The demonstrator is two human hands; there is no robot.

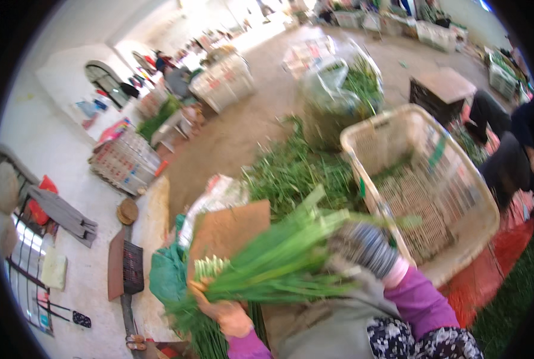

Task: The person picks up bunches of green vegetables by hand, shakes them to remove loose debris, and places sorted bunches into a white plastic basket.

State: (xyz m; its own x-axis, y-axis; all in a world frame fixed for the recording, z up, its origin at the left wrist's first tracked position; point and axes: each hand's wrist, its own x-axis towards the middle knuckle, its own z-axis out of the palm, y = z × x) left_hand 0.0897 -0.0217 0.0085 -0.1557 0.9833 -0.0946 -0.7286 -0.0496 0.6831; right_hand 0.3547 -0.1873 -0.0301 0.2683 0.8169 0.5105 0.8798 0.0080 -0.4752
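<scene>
My left hand, bare at the fingers, grips a bundle of long green chives near its pale cut ends, low in the head view. My right hand, in a grey striped knit glove, holds the upper right part of the greens; motion blurs it and the leaves hide its fingertips. More chives hang below my left hand. Behind the bundle stands a flat brown board. Just right of my glove is the rim of a cream plastic crate.
Loose greens lie heaped on the floor beyond the board. A clear plastic bag of greens stands behind them. At left is a green sack. Another person's legs are close to the crate's right side. Stacked crates line the left wall.
</scene>
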